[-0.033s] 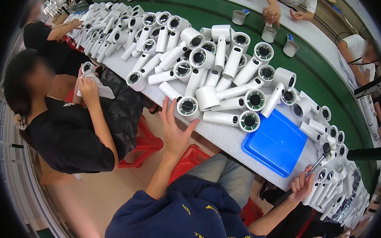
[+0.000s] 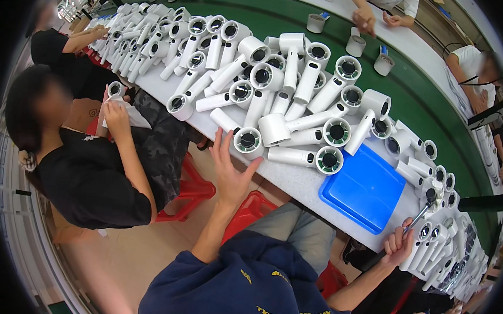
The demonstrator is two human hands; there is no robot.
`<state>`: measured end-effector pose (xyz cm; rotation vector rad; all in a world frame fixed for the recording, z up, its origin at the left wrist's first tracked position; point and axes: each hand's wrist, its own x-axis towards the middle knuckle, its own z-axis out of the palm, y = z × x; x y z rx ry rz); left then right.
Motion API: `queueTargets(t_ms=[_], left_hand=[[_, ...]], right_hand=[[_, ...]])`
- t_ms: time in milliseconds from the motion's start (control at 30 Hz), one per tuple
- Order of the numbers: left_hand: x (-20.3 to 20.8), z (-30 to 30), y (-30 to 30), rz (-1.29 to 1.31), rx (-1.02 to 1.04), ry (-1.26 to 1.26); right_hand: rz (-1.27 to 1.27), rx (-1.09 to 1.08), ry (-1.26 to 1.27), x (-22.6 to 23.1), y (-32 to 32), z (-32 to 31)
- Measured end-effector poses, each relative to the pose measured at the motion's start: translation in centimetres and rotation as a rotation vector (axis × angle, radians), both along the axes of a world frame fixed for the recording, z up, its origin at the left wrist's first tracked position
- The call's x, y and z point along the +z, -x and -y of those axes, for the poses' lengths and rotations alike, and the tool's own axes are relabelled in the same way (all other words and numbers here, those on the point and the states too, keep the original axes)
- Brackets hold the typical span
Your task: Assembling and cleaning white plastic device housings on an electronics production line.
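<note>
Beyond the blue tray (image 2: 363, 188), a co-worker's hand (image 2: 363, 19) has shifted. Our left hand (image 2: 233, 177) stays spread, our right hand (image 2: 398, 246) gripping a metal-shafted tool (image 2: 419, 214). Bare counter (image 2: 300, 183) borders the tray's left.

From where I stand, a pale worktop (image 2: 296, 179) slants down across the room, a broad green belt (image 2: 425, 101) along its far side and a white ledge (image 2: 419, 45) beyond that. At least 3 red stools (image 2: 191, 192) stand on the near side, over a beige tiled floor (image 2: 173, 235). Pale framing (image 2: 38, 225) lines the left; bright light glares at the upper-left end.
</note>
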<state>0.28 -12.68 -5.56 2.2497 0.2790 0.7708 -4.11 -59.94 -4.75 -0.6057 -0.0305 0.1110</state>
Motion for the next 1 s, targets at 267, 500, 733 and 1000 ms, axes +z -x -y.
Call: queueTargets(t_ms=[267, 500, 733, 1000], left_hand=[[0.4, -0.3, 0.0, -0.014, 0.021, 0.064], [1.4, -1.2, 0.1, -0.065, -0.039, 0.012], [1.6, -1.0, 0.6, -0.013, -0.036, -0.022], [0.1, -0.2, -0.3, 0.067, -0.029, 0.072]], right_hand=[[-0.001, -0.01, -0.015, 0.2, 0.1, -0.3], [0.029, 0.034, -0.005, -0.5, 0.3, 0.4], [-0.001, -0.02, -0.011, 0.1, 0.1, -0.1], [0.024, 0.013, -0.001, 0.2, 0.0, -0.3]])
